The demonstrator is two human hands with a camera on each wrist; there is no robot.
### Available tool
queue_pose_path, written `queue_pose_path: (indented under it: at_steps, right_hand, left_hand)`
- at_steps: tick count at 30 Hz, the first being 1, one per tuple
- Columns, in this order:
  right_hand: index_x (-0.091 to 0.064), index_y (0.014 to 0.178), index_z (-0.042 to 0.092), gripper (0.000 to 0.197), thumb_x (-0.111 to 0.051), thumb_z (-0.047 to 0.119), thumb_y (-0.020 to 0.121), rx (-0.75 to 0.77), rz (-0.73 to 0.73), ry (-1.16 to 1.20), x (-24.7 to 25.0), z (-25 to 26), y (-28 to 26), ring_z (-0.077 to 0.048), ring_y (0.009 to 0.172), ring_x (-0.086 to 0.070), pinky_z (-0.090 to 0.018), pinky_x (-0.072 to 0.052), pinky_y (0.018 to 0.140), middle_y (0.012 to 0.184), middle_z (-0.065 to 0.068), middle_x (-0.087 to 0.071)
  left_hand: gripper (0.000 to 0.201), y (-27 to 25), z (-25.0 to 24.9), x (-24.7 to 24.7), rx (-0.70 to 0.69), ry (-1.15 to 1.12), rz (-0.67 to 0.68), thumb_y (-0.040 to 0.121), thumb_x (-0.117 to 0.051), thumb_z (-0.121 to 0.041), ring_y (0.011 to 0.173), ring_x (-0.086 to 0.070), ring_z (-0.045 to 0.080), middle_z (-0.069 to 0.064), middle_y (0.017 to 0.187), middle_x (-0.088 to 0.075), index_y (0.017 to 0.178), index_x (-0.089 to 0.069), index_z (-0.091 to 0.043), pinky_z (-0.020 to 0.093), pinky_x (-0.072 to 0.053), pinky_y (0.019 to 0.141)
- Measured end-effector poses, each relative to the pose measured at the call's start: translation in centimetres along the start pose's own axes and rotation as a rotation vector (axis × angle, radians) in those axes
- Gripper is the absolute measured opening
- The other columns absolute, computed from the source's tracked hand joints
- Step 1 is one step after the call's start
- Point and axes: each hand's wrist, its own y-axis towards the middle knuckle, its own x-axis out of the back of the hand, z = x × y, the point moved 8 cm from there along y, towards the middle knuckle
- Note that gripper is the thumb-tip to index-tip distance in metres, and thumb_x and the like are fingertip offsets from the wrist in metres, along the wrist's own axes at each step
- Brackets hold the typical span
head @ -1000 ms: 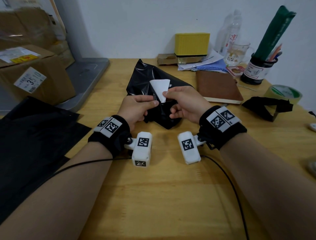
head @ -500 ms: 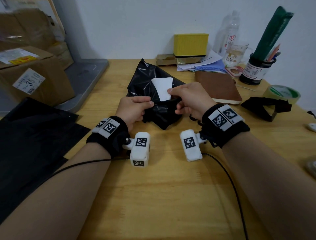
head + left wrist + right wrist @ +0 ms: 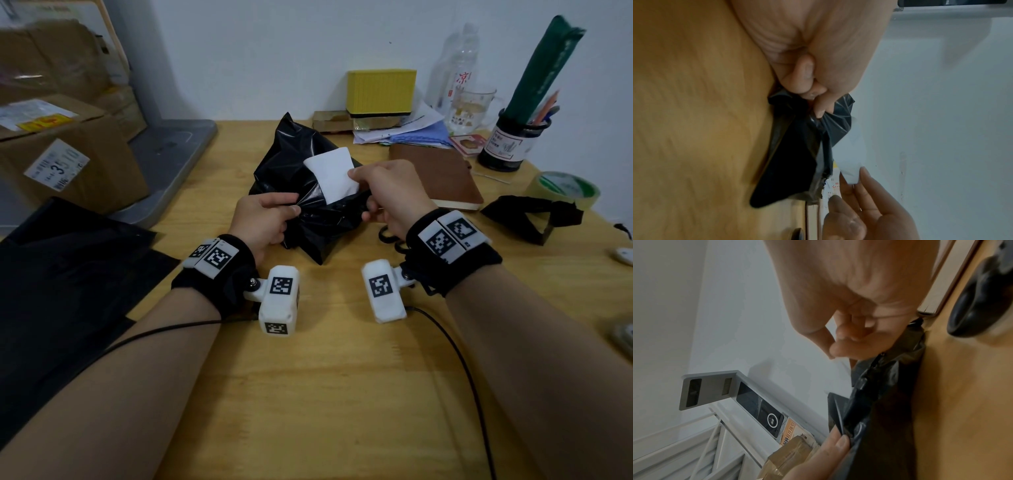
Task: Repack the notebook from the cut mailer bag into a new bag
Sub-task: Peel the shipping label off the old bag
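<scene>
A crumpled black mailer bag (image 3: 308,219) lies mid-table, with a white strip (image 3: 334,174) standing up from it. My left hand (image 3: 294,206) pinches a fold of the bag's black film; the left wrist view shows its fingertips (image 3: 819,112) gripping the bag (image 3: 797,154). My right hand (image 3: 354,176) pinches the strip's right edge between thumb and forefinger, and this strip (image 3: 851,155) shows from the left wrist too. In the right wrist view the bag (image 3: 879,402) hangs below my curled fingers (image 3: 838,345). The brown notebook (image 3: 435,174) lies flat to the right, outside any bag.
Flat black bags (image 3: 68,274) are stacked at the left edge, beside a cardboard box (image 3: 68,154) and a grey tray (image 3: 171,154). A black cut strip (image 3: 531,216), a tape roll (image 3: 565,186), a pen cup (image 3: 513,144) and a yellow box (image 3: 380,90) crowd the right and back.
My right hand has drawn the white strip a little to the right and away from me, so more of it shows. The left hand has kept its pinch on the bag.
</scene>
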Motion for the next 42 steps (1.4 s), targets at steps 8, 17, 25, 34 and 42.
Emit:
queue_pose_path:
  at_steps: [8, 17, 25, 34, 42]
  right_hand:
    - [-0.066, 0.098, 0.008, 0.013, -0.068, 0.02, 0.094, 0.043, -0.05, 0.025, 0.6, 0.2, 0.6, -0.014, 0.046, -0.039, -0.024, -0.046, 0.043, 0.08, -0.01, -0.047]
    - [-0.067, 0.108, 0.01, 0.017, -0.067, 0.021, 0.095, 0.044, -0.09, 0.061, 1.2, 0.4, 1.0, -0.013, 0.044, -0.04, -0.024, -0.046, 0.043, 0.068, -0.004, -0.046]
    - [-0.065, 0.095, 0.017, 0.005, -0.064, 0.021, 0.098, 0.055, -0.093, 0.061, 1.4, 0.4, 1.0, -0.012, 0.044, -0.042, -0.023, -0.045, 0.042, 0.074, -0.004, -0.052]
    - [-0.068, 0.104, 0.015, 0.012, -0.065, 0.025, 0.099, 0.127, -0.101, 0.043, 2.0, 0.6, 1.3, -0.012, 0.043, -0.043, -0.023, -0.045, 0.04, 0.072, -0.008, -0.055]
    - [-0.07, 0.093, 0.016, 0.011, -0.067, 0.026, 0.098, 0.152, -0.128, 0.057, 2.3, 0.7, 1.5, -0.01, 0.041, -0.046, -0.023, -0.045, 0.042, 0.07, -0.007, -0.056]
  left_hand:
    - [0.026, 0.2, 0.0, 0.2, -0.003, -0.036, -0.02, 0.089, -0.064, 0.002, 0.044, -0.04, 0.006, 0.002, 0.072, -0.058, 0.103, -0.069, -0.019, 0.016, -0.031, 0.037]
    - [0.032, 0.1, 0.1, 0.3, 0.014, -0.064, -0.026, 0.091, -0.058, 0.005, 0.046, -0.039, 0.007, 0.002, 0.073, -0.058, 0.105, -0.069, -0.021, 0.017, -0.032, 0.037]
    - [0.038, 0.2, 0.1, 0.4, 0.024, -0.073, -0.015, 0.092, -0.052, 0.009, 0.046, -0.038, 0.007, 0.004, 0.075, -0.055, 0.106, -0.068, -0.022, 0.017, -0.031, 0.036]
    - [0.04, 0.2, 0.3, 0.2, 0.032, -0.073, -0.013, 0.092, -0.05, 0.01, 0.047, -0.035, 0.008, 0.005, 0.075, -0.052, 0.109, -0.069, -0.021, 0.017, -0.029, 0.036]
    - [0.038, 0.3, 0.3, 0.2, 0.04, -0.052, -0.004, 0.094, -0.05, 0.009, 0.046, -0.035, 0.008, 0.004, 0.075, -0.052, 0.109, -0.068, -0.021, 0.018, -0.029, 0.036]
